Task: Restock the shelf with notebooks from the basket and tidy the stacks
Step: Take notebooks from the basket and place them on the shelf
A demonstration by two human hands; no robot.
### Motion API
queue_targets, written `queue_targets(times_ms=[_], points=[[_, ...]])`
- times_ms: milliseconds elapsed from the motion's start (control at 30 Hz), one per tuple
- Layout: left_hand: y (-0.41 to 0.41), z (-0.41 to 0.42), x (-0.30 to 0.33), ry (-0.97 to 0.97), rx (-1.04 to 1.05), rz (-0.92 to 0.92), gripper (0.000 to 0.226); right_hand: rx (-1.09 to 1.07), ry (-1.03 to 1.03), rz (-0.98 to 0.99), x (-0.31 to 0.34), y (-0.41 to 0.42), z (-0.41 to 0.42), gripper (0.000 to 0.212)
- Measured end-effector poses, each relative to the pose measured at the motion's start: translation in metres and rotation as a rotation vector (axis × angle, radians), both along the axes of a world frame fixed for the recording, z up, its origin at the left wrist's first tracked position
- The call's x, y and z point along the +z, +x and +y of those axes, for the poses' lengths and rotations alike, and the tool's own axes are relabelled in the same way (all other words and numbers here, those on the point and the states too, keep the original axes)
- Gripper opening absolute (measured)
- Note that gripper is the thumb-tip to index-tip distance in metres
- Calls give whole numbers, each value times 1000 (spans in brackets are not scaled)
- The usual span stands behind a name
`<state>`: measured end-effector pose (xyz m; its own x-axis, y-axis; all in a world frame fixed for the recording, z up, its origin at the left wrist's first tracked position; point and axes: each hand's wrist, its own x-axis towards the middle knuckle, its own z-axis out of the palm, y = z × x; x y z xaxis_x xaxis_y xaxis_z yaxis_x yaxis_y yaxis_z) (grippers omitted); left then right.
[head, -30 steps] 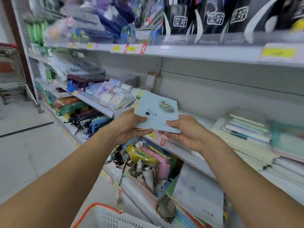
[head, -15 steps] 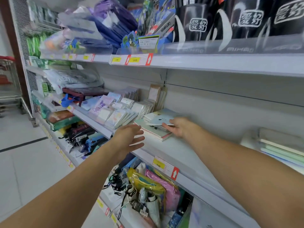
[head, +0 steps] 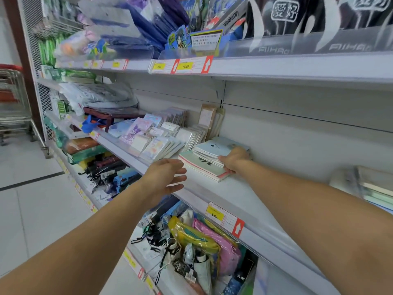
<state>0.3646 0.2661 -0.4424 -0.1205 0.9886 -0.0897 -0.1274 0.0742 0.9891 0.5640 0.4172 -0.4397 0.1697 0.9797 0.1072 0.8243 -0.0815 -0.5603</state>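
Note:
A stack of notebooks [head: 201, 167] lies on the middle shelf [head: 240, 190], with a pale blue notebook [head: 214, 146] on top and wider white ones with pink edges below. My right hand [head: 234, 159] rests flat against the right side of the stack, fingers laid along the edges of the upper notebooks. My left hand [head: 168, 177] hovers in front of the shelf edge, just left of the stack. Its fingers are spread and it holds nothing. The basket is out of view.
Small notepads [head: 153, 141] stand in rows left of the stack. Another pile of notebooks [head: 374, 188] lies at the far right. A price tag [head: 214, 216] hangs on the shelf lip. Pouches and umbrellas [head: 202, 243] fill the lower shelf. A shopping cart [head: 12, 99] stands at the left.
One second ago both hands held the pale blue notebook. My right hand has laid it on the stack and now rests against the stack's side. My left hand has let go.

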Motion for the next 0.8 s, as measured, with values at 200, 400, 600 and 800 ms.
queue_targets(times_ms=[200,400,600,800], points=[[-6,-6,-7,-19,0,27,16,-57,150,-276,-8,-6,-6,65],[-15,-3,-12,-35,17,18,18,14,228,-337,-13,-14,-4,40],[-15,-3,-25,-57,25,8,16,15,210,-312,-10,-20,-4,40],[-21,-34,-58,-131,70,79,15,68,382,-162,-7,-7,-63,45]])
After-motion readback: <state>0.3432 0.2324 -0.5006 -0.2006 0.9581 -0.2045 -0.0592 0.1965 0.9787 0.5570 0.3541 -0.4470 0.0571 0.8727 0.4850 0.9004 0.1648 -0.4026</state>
